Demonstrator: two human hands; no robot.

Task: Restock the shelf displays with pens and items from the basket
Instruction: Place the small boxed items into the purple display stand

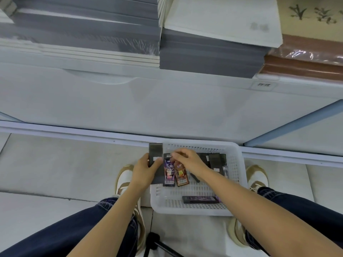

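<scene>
We look down on a white perforated plastic basket that sits on the pale tiled floor in the lower centre of the frame, just below the white shelf front.

The left hand is at the basket's left rim. Its grip is closed round a flat dark grey pack, thumb on the front and fingers behind.

Just right of it, the right hand reaches in from the lower right. Its grip is narrow, fingertips pinched on the top of a purple printed card pack. An orange-red printed card pack lies touching it on the right, with its top hidden under that hand, so we cannot tell whether it is pinched too.

More dark flat packs lie in the basket's upper right part. A long dark box lies across its lower part.

Grey stacked notebooks fill the shelf in the upper centre of the frame, beside a brown wrapped stack at the upper right. Tan and white shoes stand on either side of the basket.
</scene>
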